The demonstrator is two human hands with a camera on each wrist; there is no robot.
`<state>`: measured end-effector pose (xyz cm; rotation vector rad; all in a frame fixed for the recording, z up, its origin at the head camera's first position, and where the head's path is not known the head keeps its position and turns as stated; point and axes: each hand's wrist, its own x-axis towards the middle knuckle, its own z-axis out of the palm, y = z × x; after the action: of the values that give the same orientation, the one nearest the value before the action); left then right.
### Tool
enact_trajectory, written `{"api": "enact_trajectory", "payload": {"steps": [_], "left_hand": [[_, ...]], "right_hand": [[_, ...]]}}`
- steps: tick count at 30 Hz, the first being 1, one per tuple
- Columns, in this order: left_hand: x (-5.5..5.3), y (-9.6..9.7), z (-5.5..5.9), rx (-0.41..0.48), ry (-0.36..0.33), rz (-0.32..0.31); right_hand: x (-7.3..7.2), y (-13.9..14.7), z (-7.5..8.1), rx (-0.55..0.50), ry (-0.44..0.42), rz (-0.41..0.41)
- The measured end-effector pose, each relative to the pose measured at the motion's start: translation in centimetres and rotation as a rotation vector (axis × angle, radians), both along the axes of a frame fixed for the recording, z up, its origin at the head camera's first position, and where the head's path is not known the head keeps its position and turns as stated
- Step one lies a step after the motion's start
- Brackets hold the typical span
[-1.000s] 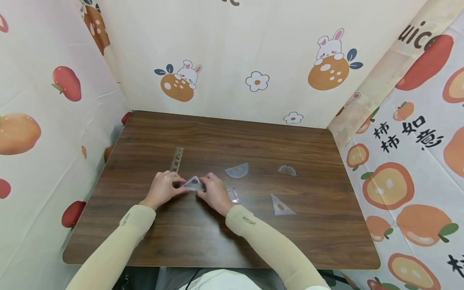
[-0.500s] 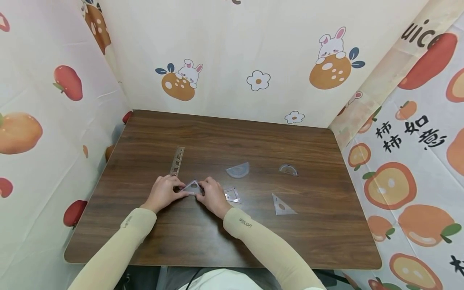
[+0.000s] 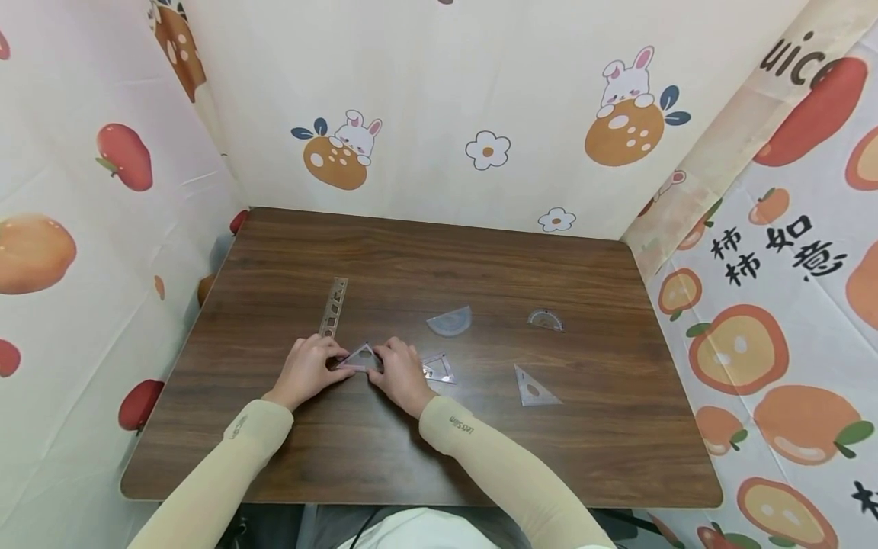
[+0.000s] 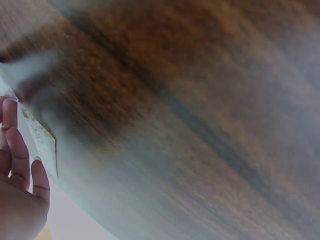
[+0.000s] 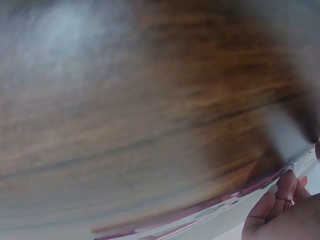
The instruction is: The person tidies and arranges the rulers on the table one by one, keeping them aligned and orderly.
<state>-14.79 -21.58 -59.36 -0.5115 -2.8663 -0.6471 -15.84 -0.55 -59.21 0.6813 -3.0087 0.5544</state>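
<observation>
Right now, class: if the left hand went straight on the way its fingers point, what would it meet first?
Beyond the clear triangle it pinches, the left hand would probably meet the right hand; exact depth is unclear.

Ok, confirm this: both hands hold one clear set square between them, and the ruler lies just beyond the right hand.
Wrong hand: the ruler lies just beyond the left hand, not the right hand, as the head view shows. The clear set square is indeed held between both hands.
</observation>
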Motion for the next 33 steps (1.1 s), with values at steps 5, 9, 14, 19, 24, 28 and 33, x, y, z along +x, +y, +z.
{"api": "enact_trajectory", "payload": {"steps": [5, 9, 14, 19, 24, 28, 33], "left_hand": [[0.44, 0.06, 0.09, -0.009, -0.025, 0.012], [0.7, 0.09, 0.08, -0.008, -0.022, 0.016], [0.79, 0.02, 0.09, -0.019, -0.022, 0.017], [0.8, -0.14, 0.13, -0.023, -0.027, 0.019], [0.78, -0.16, 0.11, -0.014, -0.028, 0.022], [0.72, -0.15, 0.07, -0.011, -0.03, 0.027], [0.65, -0.18, -0.02, -0.005, -0.022, 0.034]], "right_hand": [[0.11, -0.18, -0.15, 0.027, 0.04, 0.004], [0.12, -0.25, -0.11, 0.044, 0.039, 0.006], [0.08, -0.36, 0.04, 0.043, 0.025, 0.009], [0.05, -0.49, 0.16, 0.047, 0.011, 0.015], [0.01, -0.55, 0.23, 0.043, 0.014, 0.01], [0.03, -0.6, 0.16, 0.046, 0.024, 0.011], [0.08, -0.67, 0.07, 0.043, 0.026, 0.015]]}}
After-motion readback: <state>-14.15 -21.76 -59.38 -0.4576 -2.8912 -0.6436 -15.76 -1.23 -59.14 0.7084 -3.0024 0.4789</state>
